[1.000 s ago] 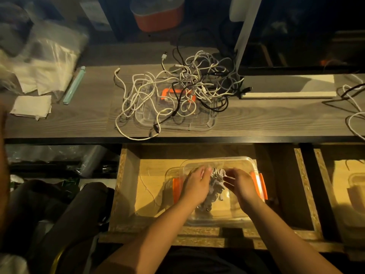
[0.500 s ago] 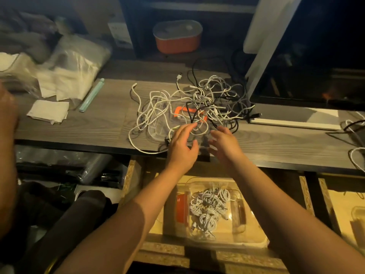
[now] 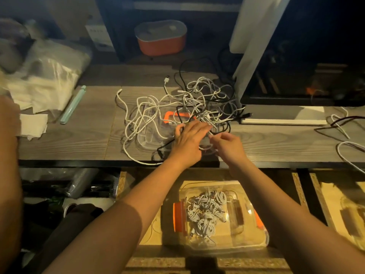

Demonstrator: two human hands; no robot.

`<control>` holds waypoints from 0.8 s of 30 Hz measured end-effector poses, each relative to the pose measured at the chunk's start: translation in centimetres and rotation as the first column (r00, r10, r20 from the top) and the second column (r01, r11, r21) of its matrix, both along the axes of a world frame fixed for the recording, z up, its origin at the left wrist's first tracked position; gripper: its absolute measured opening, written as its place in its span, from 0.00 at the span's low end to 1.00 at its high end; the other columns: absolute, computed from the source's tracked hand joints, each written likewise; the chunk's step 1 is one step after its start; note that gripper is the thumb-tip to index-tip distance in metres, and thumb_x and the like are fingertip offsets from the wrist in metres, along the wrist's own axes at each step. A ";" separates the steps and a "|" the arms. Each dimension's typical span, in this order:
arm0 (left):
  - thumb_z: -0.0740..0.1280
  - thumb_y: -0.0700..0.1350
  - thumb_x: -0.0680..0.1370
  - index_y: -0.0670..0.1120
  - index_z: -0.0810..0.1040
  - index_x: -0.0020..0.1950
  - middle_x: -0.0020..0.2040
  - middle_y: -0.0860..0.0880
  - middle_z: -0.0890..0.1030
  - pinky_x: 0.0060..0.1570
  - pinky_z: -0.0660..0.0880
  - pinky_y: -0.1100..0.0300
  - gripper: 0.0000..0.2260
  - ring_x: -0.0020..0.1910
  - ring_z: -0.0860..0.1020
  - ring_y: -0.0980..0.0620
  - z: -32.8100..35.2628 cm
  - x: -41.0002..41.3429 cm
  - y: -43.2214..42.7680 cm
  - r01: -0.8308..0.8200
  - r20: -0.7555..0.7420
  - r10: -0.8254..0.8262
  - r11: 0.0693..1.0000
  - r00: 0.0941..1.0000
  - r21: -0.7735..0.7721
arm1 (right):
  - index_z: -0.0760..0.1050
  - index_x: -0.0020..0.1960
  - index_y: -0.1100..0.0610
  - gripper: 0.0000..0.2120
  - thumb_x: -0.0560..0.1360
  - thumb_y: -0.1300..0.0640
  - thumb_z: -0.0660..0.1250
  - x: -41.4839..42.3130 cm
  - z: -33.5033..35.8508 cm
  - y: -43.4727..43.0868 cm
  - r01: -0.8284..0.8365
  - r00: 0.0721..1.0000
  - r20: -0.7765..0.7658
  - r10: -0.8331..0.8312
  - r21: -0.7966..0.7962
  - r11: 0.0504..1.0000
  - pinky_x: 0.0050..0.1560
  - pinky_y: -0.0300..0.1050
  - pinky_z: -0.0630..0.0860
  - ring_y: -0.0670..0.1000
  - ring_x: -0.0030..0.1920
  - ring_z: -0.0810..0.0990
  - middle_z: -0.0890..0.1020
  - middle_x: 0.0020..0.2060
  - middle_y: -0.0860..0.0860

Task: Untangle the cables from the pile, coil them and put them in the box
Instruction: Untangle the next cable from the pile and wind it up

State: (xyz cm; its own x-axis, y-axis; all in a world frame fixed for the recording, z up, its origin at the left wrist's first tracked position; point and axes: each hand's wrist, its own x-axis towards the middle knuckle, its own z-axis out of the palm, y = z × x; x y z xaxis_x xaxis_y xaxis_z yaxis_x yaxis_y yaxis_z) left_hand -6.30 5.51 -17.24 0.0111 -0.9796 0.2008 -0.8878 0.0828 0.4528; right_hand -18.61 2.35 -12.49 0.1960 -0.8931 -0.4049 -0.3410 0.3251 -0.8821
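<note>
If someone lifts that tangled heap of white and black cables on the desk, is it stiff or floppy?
Probably floppy: the tangled white and black cables lie in loose curling loops. Pulling one strand would likely drag others, since they cross everywhere.

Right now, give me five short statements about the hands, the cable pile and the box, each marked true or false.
1. The left hand and the right hand are both at the tangled pile of white and black cables on the grey wood-grain desktop. True.
2. The clear plastic box with orange latches is empty. False: coiled white cables lie in it.
3. That box sits on the desktop. False: it sits lower, in the open wooden drawer.
4. A pale green plastic stick lies left of the pile. True.
5. The orange oval container stands inside the pile. False: it stands behind it, apart.
</note>
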 end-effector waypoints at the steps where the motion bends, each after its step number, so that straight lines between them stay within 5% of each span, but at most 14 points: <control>1: 0.68 0.33 0.68 0.48 0.70 0.70 0.68 0.50 0.71 0.66 0.51 0.51 0.31 0.71 0.63 0.50 -0.2 -0.1 -0.3 -0.009 0.009 0.009 1.000 1.000 -0.004 | 0.73 0.39 0.60 0.09 0.77 0.59 0.64 0.0 0.1 0.2 -0.013 1.000 -0.024 0.012 -0.073 0.997 0.41 0.49 0.70 0.53 0.37 0.74 0.76 0.34 0.56; 4: 0.71 0.36 0.68 0.48 0.74 0.65 0.63 0.48 0.76 0.61 0.54 0.55 0.26 0.66 0.69 0.48 -0.9 0.0 -1.0 -0.071 -0.064 0.068 0.996 0.996 -0.053 | 0.73 0.42 0.60 0.09 0.80 0.58 0.60 0.0 0.5 1.1 0.057 0.997 0.056 -0.049 -0.170 0.984 0.42 0.46 0.73 0.47 0.38 0.76 0.77 0.37 0.53; 6: 0.68 0.40 0.69 0.46 0.76 0.62 0.59 0.47 0.79 0.57 0.55 0.58 0.21 0.63 0.72 0.48 -1.2 0.0 -1.1 -0.091 -0.092 0.080 0.989 0.993 -0.115 | 0.73 0.45 0.57 0.07 0.80 0.59 0.59 0.2 1.1 1.8 0.160 0.954 0.264 -0.143 -0.045 0.986 0.46 0.39 0.76 0.41 0.44 0.79 0.80 0.45 0.49; 9: 0.67 0.36 0.68 0.47 0.77 0.61 0.59 0.48 0.79 0.60 0.57 0.53 0.22 0.63 0.71 0.49 -1.2 -0.7 -1.4 -0.090 -0.108 0.079 0.990 0.991 -0.105 | 0.72 0.45 0.56 0.06 0.80 0.60 0.58 0.2 2.0 2.2 0.311 0.800 0.478 -0.363 0.187 0.932 0.52 0.44 0.76 0.48 0.53 0.80 0.82 0.51 0.50; 12: 0.66 0.40 0.70 0.47 0.79 0.58 0.57 0.48 0.80 0.64 0.55 0.50 0.16 0.63 0.73 0.48 -1.2 -1.2 -1.6 -0.128 -0.071 0.121 0.986 0.990 -0.110 | 0.69 0.43 0.57 0.09 0.80 0.63 0.54 -0.3 3.2 1.9 0.411 0.669 0.567 -0.481 0.256 0.875 0.47 0.45 0.75 0.47 0.38 0.80 0.81 0.36 0.51; 14: 0.66 0.42 0.74 0.48 0.79 0.57 0.59 0.49 0.79 0.69 0.47 0.53 0.12 0.67 0.69 0.50 -1.2 -1.1 -1.9 -0.156 -0.037 0.154 0.987 0.987 -0.043 | 0.64 0.39 0.56 0.11 0.80 0.63 0.53 -0.9 3.7 1.5 0.464 0.651 0.568 -0.504 0.228 0.856 0.37 0.41 0.70 0.45 0.28 0.70 0.71 0.27 0.49; 17: 0.65 0.49 0.77 0.50 0.78 0.59 0.64 0.52 0.76 0.72 0.40 0.54 0.12 0.72 0.61 0.53 -0.9 -0.6 -2.1 -0.200 -0.011 0.201 0.978 0.979 0.055 | 0.64 0.39 0.54 0.10 0.79 0.59 0.59 -2.3 3.4 0.7 0.399 0.880 0.293 -0.374 -0.027 0.917 0.31 0.41 0.65 0.45 0.29 0.65 0.67 0.30 0.48; 20: 0.63 0.55 0.77 0.51 0.74 0.65 0.69 0.53 0.70 0.72 0.37 0.51 0.18 0.74 0.56 0.52 -0.2 -0.7 -2.6 -0.159 0.060 0.155 0.984 0.986 0.082 | 0.64 0.52 0.53 0.15 0.73 0.55 0.69 -3.2 2.4 0.7 0.055 0.998 0.022 -0.053 -0.111 0.992 0.39 0.44 0.74 0.47 0.40 0.74 0.73 0.42 0.50; 22: 0.64 0.55 0.76 0.52 0.74 0.65 0.69 0.54 0.71 0.72 0.37 0.49 0.19 0.74 0.56 0.51 0.0 -1.2 -2.7 -0.118 0.090 0.111 0.990 0.990 0.079 | 0.68 0.52 0.51 0.16 0.71 0.51 0.72 -3.2 1.9 0.9 -0.247 0.944 -0.237 0.228 -0.051 0.968 0.44 0.47 0.78 0.49 0.43 0.78 0.78 0.44 0.51; 24: 0.67 0.54 0.75 0.51 0.76 0.62 0.64 0.52 0.76 0.72 0.38 0.49 0.17 0.72 0.61 0.49 -0.1 -1.6 -2.7 -0.121 0.057 0.121 0.993 0.991 -0.003 | 0.76 0.45 0.53 0.06 0.72 0.51 0.70 -2.9 1.8 1.1 -0.469 0.761 -0.506 0.407 0.005 0.883 0.46 0.51 0.78 0.50 0.42 0.79 0.81 0.41 0.53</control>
State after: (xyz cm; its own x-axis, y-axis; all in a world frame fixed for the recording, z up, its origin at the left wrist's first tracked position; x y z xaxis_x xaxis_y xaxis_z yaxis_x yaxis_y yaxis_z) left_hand -7.89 2.78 -17.30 0.1177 -0.9719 0.2041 -0.9156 -0.0267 0.4012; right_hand -21.53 3.47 -10.70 0.3860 -0.8035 -0.4533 -0.8076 -0.0568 -0.5869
